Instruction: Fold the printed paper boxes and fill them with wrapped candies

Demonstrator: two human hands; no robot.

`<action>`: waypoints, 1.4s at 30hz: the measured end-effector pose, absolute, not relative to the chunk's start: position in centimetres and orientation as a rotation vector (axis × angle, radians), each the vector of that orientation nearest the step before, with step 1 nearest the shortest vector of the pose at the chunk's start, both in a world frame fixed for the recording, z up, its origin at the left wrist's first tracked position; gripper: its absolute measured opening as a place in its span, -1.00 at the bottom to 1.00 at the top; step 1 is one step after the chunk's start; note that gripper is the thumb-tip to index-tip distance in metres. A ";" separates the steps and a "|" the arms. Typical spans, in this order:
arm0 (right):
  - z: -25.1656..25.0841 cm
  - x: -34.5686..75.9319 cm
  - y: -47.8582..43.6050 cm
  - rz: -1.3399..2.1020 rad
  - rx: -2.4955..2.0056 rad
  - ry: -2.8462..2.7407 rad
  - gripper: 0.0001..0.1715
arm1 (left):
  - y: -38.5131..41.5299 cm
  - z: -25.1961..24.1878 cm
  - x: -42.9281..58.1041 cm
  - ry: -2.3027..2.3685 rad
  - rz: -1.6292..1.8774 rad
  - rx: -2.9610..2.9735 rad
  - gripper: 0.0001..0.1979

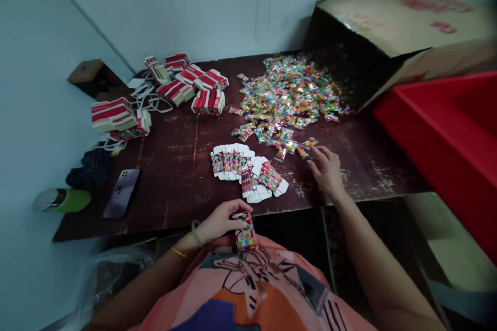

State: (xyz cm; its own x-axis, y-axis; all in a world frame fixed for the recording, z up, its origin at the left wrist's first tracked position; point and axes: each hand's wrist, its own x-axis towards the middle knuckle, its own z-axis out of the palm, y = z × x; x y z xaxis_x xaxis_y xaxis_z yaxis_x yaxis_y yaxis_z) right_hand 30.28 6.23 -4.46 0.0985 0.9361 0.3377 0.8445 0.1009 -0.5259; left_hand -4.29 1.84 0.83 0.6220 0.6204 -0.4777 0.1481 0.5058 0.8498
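Observation:
My left hand (pixel 222 221) holds a small printed candy box (pixel 245 232) upright at the table's front edge, close to my body. Over the table, my right hand (pixel 326 169) is beside the nearest candy packets (pixel 302 152), its fingers apart; whether a fingertip touches one I cannot tell. Behind it spreads a large pile of small clear packets with colourful candies (pixel 291 93). Between my hands lie fanned-out flat printed boxes (pixel 232 160) with white flaps, and a second overlapping group (pixel 269 178) nearer to me.
Bundles of red-and-white cartons (pixel 182 83) lie at the back left of the dark table (pixel 174 165). A phone (pixel 121 193), a green bottle (pixel 73 200) and dark cloth (pixel 89 170) are at the left. A cardboard box (pixel 411 20) and red bin (pixel 435 139) stand right.

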 end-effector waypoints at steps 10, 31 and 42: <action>-7.4 28.1 3.1 0.061 -1.797 -2.042 -0.51 | 4.9 1.5 -7.1 0.966 0.202 1.101 -0.72; -1.3 21.7 -3.1 0.909 -1.415 -1.304 -0.80 | 2.3 -0.7 2.1 0.929 0.423 0.983 -0.45; 1.8 21.3 1.6 0.668 -1.351 -1.795 -0.88 | 1.8 0.1 1.1 0.810 0.273 1.023 -0.40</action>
State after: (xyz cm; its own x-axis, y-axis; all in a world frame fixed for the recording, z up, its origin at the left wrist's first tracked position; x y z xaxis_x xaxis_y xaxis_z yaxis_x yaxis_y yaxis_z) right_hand 21.34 1.59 1.79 -0.1338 0.9538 0.2690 0.5457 0.2975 -0.7834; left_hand 1.13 1.77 0.05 0.6858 0.5552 -0.4706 0.1576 0.5180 0.8407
